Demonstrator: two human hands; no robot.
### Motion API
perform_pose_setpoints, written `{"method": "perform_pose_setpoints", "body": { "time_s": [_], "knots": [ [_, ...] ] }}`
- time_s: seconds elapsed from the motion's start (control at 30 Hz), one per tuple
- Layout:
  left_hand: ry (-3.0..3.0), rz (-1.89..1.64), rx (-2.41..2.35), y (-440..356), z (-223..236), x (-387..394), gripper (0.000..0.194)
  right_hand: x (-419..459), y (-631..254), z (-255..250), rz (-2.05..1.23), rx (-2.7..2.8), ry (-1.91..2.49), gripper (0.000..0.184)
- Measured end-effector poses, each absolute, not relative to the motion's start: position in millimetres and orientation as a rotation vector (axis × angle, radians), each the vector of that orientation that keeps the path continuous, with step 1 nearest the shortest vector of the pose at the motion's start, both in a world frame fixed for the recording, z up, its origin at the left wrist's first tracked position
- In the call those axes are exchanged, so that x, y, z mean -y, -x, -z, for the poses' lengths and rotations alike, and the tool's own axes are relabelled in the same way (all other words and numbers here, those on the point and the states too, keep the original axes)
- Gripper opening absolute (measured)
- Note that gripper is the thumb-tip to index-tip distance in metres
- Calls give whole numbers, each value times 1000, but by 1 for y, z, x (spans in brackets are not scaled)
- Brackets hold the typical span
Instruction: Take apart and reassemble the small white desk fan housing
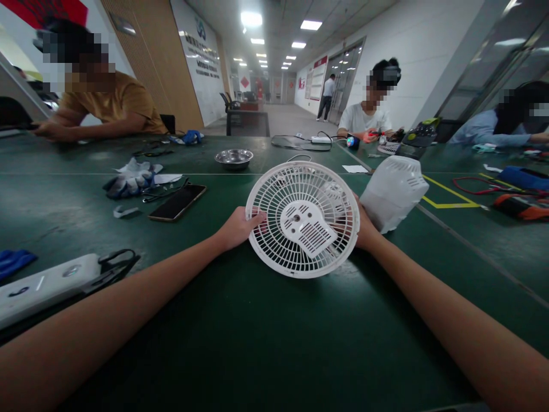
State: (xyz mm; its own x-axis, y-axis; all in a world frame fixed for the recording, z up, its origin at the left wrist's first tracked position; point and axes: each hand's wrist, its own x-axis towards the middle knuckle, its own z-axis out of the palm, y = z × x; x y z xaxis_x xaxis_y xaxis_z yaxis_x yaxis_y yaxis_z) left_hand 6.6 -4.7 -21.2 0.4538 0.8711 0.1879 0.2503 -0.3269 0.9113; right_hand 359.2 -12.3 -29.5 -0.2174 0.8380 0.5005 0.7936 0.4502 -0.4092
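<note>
A round white plastic fan grille [268,249] is held upright and slightly tilted above the green table, its slotted centre plate towards me. My left hand [240,227] grips its left rim, with the thumb lying over the slats on the near side. Behind the right rim, my right hand [364,226] closes on the grille, its fingers mostly hidden by the slats. Parts behind the grille show only dimly through the gaps. Just right of my right hand stands a whitish plastic housing [392,194] with slots along its top.
Leftward on the table [240,343] are a phone [178,203], gloves [132,178] and a white power strip [51,289]. A metal bowl [234,158] sits beyond the grille. An orange-black tool [521,206] lies at right. Several people sit around the table.
</note>
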Motion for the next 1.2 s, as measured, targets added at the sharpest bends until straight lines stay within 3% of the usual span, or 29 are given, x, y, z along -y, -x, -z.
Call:
{"method": "perform_pose_setpoints", "body": {
  "time_s": [0.63, 0.97, 1.2],
  "knots": [
    [-1715, -888, -1012, -6, 22, 0, 25, 21, -356, 22, -154, 2011, 1407, 104],
    [-1474, -1210, -1146, -8, 29, -6, 27, 21, -359, 25, -103, 2011, 1459, 98],
    [-1441, -1155, -1121, -8, 30, -11, 21, 20, -360, 26, -95, 1995, 1488, 98]
  ]
}}
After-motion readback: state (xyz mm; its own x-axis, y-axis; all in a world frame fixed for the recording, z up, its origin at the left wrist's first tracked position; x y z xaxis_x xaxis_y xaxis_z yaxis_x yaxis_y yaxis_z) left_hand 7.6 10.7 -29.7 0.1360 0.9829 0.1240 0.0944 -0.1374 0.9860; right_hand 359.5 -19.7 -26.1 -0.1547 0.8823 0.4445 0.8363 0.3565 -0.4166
